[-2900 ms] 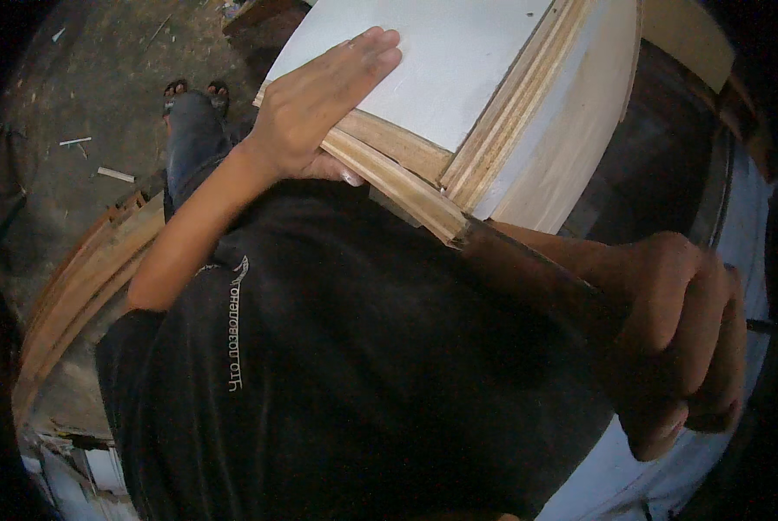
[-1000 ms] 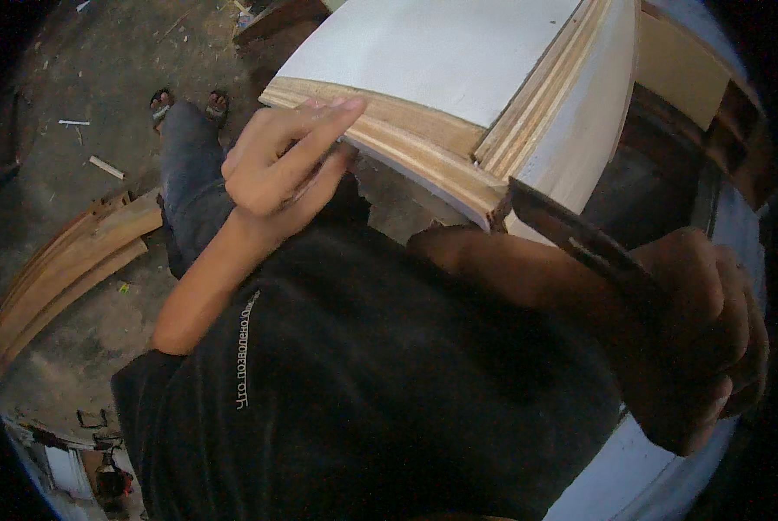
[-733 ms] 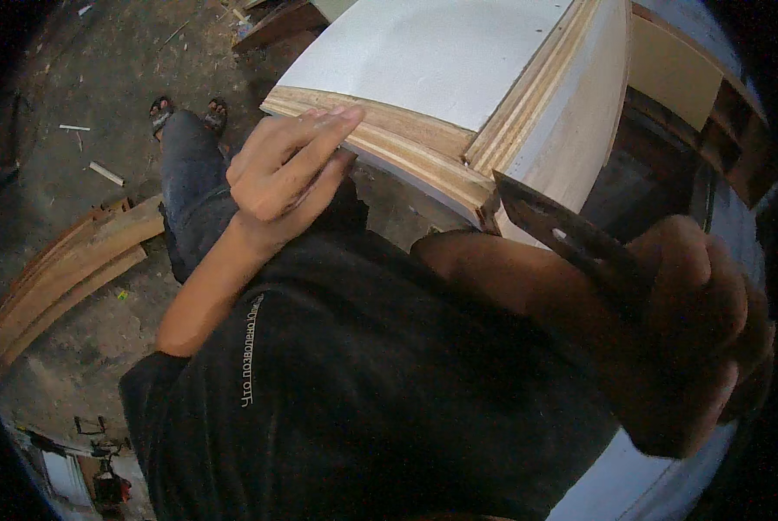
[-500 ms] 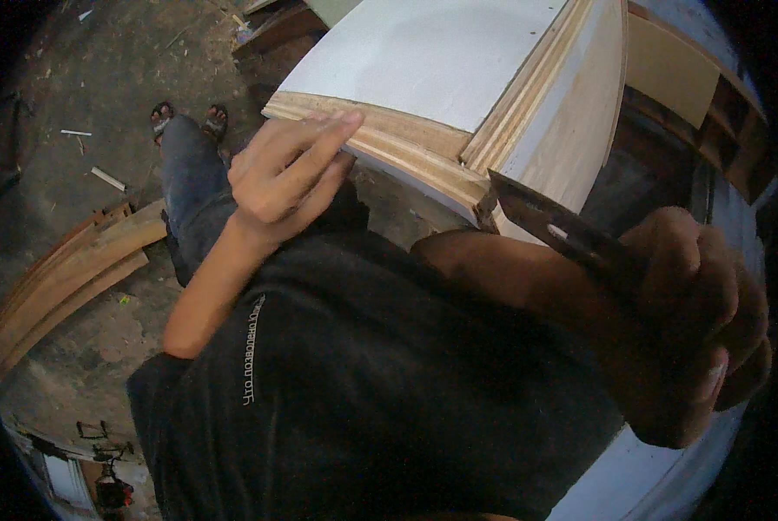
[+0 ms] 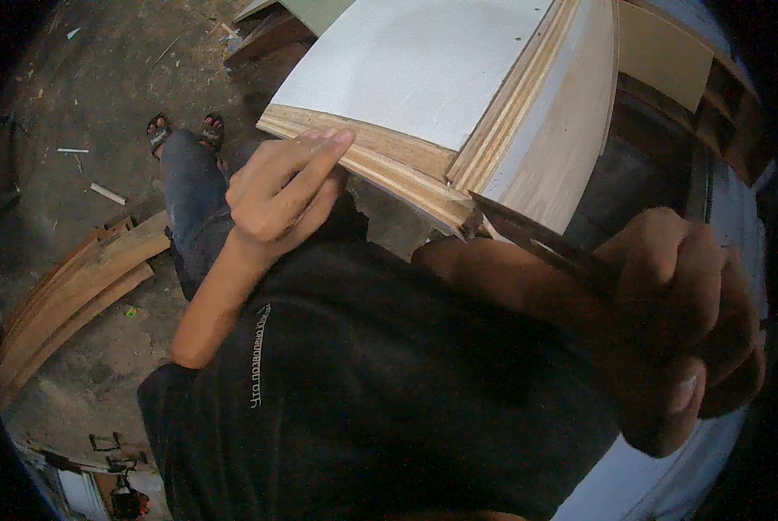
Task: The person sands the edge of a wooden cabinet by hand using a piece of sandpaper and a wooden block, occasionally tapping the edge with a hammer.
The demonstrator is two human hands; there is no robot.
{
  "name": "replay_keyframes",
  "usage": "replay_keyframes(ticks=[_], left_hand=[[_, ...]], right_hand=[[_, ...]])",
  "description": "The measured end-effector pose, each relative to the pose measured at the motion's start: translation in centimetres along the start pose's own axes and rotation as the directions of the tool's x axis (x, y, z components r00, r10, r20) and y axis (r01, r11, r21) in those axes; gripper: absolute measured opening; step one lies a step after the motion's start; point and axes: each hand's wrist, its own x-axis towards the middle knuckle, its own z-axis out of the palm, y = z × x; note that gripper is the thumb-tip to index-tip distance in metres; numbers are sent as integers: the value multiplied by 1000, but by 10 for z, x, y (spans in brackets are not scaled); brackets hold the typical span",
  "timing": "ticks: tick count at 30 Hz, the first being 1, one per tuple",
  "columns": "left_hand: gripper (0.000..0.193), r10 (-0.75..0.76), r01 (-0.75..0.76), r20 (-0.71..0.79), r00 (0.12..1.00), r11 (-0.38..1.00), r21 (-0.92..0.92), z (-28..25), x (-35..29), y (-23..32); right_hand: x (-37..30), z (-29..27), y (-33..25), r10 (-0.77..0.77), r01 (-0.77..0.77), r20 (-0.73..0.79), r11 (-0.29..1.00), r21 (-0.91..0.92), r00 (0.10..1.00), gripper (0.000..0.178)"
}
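Note:
A white-faced panel (image 5: 406, 65) with a layered wooden frame lies ahead of me, its corner pointing toward my body. My left hand (image 5: 284, 187) is closed over the near wooden edge strip (image 5: 389, 152), fingers on top. In my right hand (image 5: 675, 321), wrapped by the fingers, is a dark flat-bladed tool (image 5: 532, 234). Its tip meets the frame's near corner, where the wood looks rough and split. Shadow and the fist hide the tool's handle, so its exact kind is unclear.
Curved wooden pieces (image 5: 85, 300) lie on the floor at left. A brown wooden structure with openings (image 5: 667, 65) stands at far right. Small white scraps (image 5: 108, 193) litter the floor. My sandalled feet (image 5: 158, 132) show at upper left.
The blade tip has shifted left and slightly down along the panel's corner, and my right hand moved a little left with it. My left hand keeps its hold on the edge.

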Motion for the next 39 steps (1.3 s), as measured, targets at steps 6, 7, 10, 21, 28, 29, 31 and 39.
replay_keyframes(ticks=[6, 7, 10, 21, 28, 29, 31, 39], left_hand=[[50, -1, 1, 6, 1000, 1000, -8, 0, 2, 3], [50, -2, 2, 14, 1000, 1000, 0, -1, 2, 3], [49, 15, -15, -3, 1000, 1000, -6, 1, -1, 3], [49, 23, -23, 14, 1000, 999, -34, 4, 0, 6], [49, 55, -55, 4, 998, 998, -40, 3, -6, -7], [48, 70, -72, -31, 997, 997, -38, 3, -4, -9], [48, 91, -90, 11, 996, 993, -78, 2, 2, -11], [49, 207, -197, 138, 969, 977, -80, -7, 21, -35]], right_hand=[[-3, 6, -5, -2, 2, -3, 1000, -23, 1000, 12], [-4, 6, -6, -3, 3, 1, 1000, -30, 1000, 12], [-6, 6, -6, 4, -3, 11, 1000, -31, 1000, 12], [-12, 8, -12, -2, 4, 19, 998, -67, 1000, 20], [-18, -12, 9, -12, -1, 115, 994, 110, 993, 28], [-18, -10, 15, -17, -3, 140, 990, 143, 990, 29], [-20, -4, 15, -25, 4, 163, 992, 125, 986, 32], [-39, -20, 53, -171, 142, 236, 981, 133, 957, 42]])
